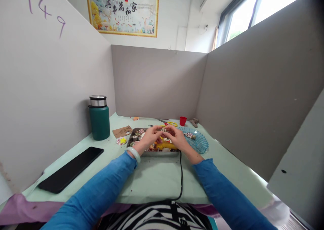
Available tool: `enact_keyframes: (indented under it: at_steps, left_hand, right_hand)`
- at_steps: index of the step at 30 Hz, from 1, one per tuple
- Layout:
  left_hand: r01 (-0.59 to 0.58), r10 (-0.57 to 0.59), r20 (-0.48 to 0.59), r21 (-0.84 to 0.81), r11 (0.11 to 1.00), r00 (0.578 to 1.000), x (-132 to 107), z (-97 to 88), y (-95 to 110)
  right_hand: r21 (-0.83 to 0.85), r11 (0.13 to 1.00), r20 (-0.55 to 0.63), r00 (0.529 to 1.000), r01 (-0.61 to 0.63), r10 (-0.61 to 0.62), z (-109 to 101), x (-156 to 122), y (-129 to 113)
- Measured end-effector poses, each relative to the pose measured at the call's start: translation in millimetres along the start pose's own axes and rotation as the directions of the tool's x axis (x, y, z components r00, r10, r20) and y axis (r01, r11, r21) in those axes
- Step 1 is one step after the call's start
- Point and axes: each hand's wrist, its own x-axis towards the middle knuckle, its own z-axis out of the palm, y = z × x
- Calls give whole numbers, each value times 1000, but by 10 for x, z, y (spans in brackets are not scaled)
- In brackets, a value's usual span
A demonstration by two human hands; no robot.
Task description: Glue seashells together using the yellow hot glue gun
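My left hand (150, 136) and my right hand (176, 136) meet over a metal tray (162, 153) filled with several small patterned pieces and a yellow tool. The fingers of both hands pinch together on one small piece (163, 131) held between them above the tray. A pale bangle sits on my left wrist. Both sleeves are blue.
A blue glass plate (201, 144) with a few pieces lies right of the tray. A green flask (99, 118) and a black phone (71, 169) are at the left. Yellow-handled scissors (170, 123), a red cup (183, 120) and a brown card (122, 131) lie behind. A black cable (181, 176) runs from the tray toward me. Grey partitions enclose the table.
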Motion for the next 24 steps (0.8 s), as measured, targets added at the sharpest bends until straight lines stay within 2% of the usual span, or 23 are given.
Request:
enact_keyframes:
  at_steps: [16,24]
  left_hand:
    - [13,-13,32,-16,1000,999,-19,-13,28]
    - [-56,56,32,9,998,998,28,-14,-57]
  right_hand:
    - [43,999,14,1000,-26,25,-30,-4,21]
    - [103,994,-2,1000,-30,30,-22,-3,44]
